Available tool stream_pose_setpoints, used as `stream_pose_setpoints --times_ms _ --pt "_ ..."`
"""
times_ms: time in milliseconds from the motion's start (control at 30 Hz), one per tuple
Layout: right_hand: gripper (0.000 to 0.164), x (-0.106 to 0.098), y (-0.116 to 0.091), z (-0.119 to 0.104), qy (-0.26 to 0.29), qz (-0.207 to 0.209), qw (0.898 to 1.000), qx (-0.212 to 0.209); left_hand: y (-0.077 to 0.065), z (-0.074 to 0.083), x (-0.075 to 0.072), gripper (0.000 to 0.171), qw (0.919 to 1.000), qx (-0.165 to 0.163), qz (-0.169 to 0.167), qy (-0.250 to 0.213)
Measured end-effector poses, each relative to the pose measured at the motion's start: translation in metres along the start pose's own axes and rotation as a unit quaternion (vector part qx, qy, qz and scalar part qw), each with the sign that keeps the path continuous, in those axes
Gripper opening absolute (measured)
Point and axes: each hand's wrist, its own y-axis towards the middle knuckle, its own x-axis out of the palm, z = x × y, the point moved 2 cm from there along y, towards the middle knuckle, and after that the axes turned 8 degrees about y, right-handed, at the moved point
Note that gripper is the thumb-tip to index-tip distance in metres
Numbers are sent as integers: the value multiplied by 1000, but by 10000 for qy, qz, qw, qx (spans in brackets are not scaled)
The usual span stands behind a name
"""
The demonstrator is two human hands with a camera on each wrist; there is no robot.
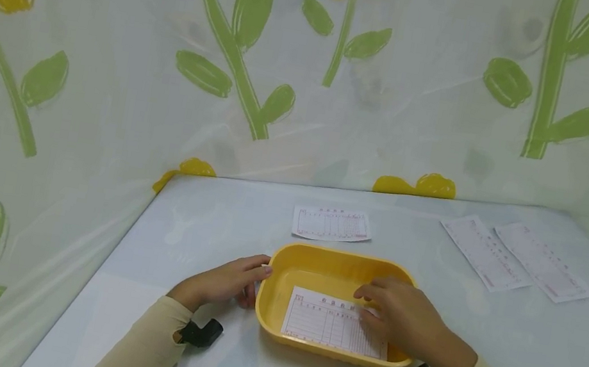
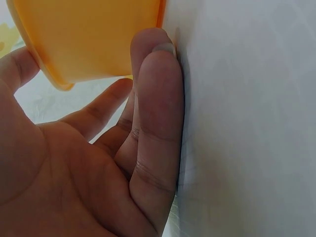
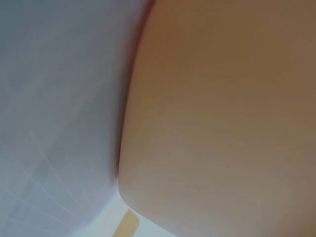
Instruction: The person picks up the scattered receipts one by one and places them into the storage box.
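A yellow plastic tray (image 1: 340, 261) with rounded corners sits on the table in the head view. Inside it lies a white printed slip of paper (image 1: 320, 324) with ruled columns. My left hand (image 1: 226, 279) is at the tray's left end, its fingertips touching the rim. In the left wrist view its loosely bent fingers (image 2: 158, 108) stand beside the tray's yellow wall (image 2: 98, 39), against the white table. My right hand (image 1: 403, 315) reaches over the tray's right side, fingers spread apart above the slip and covering its right part. The right wrist view shows mostly blurred skin.
Behind the tray lies another printed slip (image 1: 331, 223). Two more slips, one left (image 1: 486, 253) and one right (image 1: 544, 263), lie at the back right. The white table (image 1: 194, 225) meets a flower-patterned curtain (image 1: 130, 84) at its back and left edges.
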Motion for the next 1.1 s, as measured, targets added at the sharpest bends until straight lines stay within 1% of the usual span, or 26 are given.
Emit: stream_pose_setpoints --times_ms 167,267,367,500,633,767,867,933,1033,1100 --pt "19 1 1 0 27 38 10000 -70 0 -2 1 53 10000 34 -22 -39" --pt "18 4 1 -2 66 44 9998 -180 -3 -5 2 54 9999 78 -51 -98" --pt "19 5 0 -2 97 36 9995 -313 -4 -6 2 52 9999 52 -72 -135" --pt "19 3 1 0 114 63 9991 -407 -2 -3 -2 51 9998 81 -128 -159" --pt "19 -2 2 0 157 167 9989 -417 2 3 -6 52 9994 246 -165 -186" --pt "17 -6 3 1 255 142 9988 -381 5 6 -10 52 9993 206 -220 -227" --pt "17 -8 4 2 471 101 9984 -305 5 4 -10 52 9993 142 -226 -258" --pt "16 -12 4 2 798 33 9965 -248 5 3 -8 52 9994 113 -225 -257" --pt "15 -22 8 4 1233 -18 9922 -153 4 1 -7 52 9994 65 -231 -232" --pt "15 -33 15 7 1360 21 9907 -45 4 1 -7 52 9995 47 -226 -207"
